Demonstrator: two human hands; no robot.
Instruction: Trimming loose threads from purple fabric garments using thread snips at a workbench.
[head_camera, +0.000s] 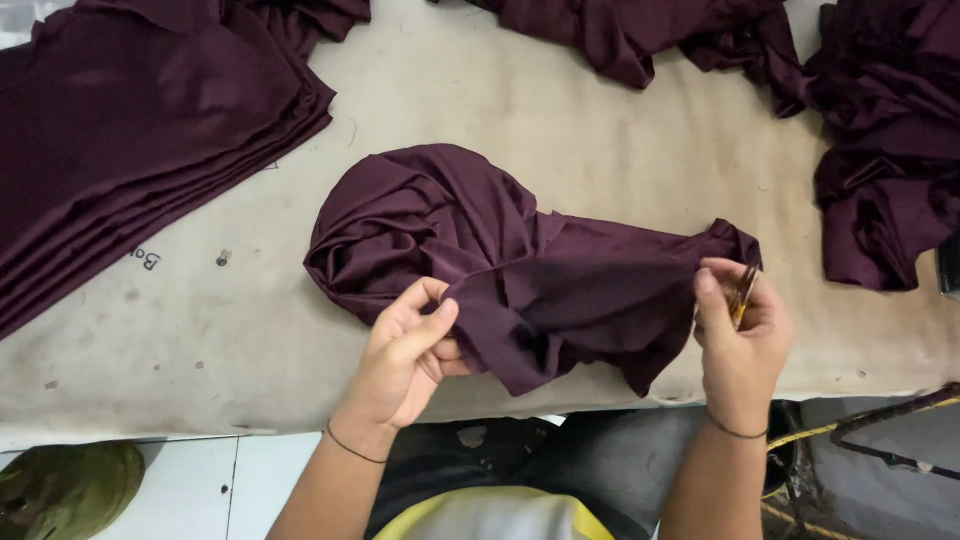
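From the head view we see our left hand (405, 350) pinching an edge of the crumpled dark plum satin cloth (520, 265), fingers closed on it. Our right hand (740, 340) grips the cloth's far corner together with small metal thread snips (743, 292). The cloth lies mid-bench on the beige padded bench (500, 120), between a folded plum stack (130, 140) and loose plum heaps (880, 150).

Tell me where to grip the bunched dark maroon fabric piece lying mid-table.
Probably pinch the bunched dark maroon fabric piece at its loose near edge, coming from the table's front: that edge hangs free by the left hand, while the far rounded end is bulky.
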